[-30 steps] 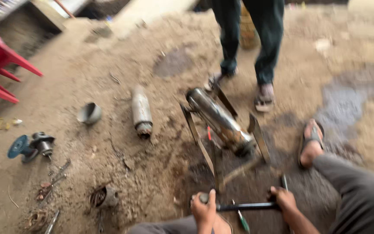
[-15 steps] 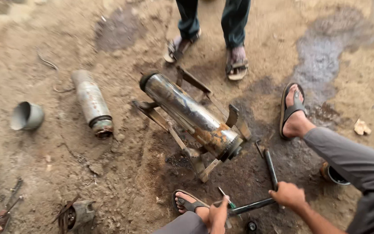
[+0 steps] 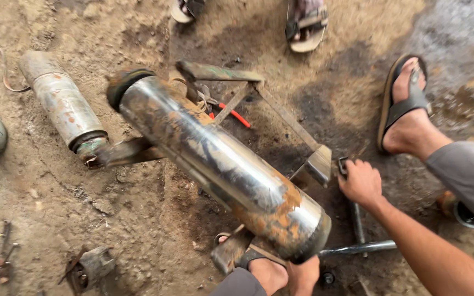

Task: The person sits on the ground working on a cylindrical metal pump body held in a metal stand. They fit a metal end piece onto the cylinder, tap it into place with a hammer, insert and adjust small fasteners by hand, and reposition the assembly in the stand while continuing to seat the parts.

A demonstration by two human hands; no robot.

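Right hand (image 3: 361,182) is seen closed around the top of a dark metal bar (image 3: 356,219) just beside the angle-iron frame (image 3: 281,112), having risen from the crossing of the bars where it rested half a second earlier. Left hand (image 3: 303,274) is curled at the bottom edge, gripping the end of a grey steel rod (image 3: 357,249) that lies across the dirt – a grip kept from before. Between the hands, the long rusty, polished steel cylinder (image 3: 220,164) is propped tilted on the frame and now fills far more of the view, the camera having dropped closer. A smaller grey rusted cylinder (image 3: 64,104) lies well apart on the left – another person's sandalled feet (image 3: 305,24) are cropped at the top.
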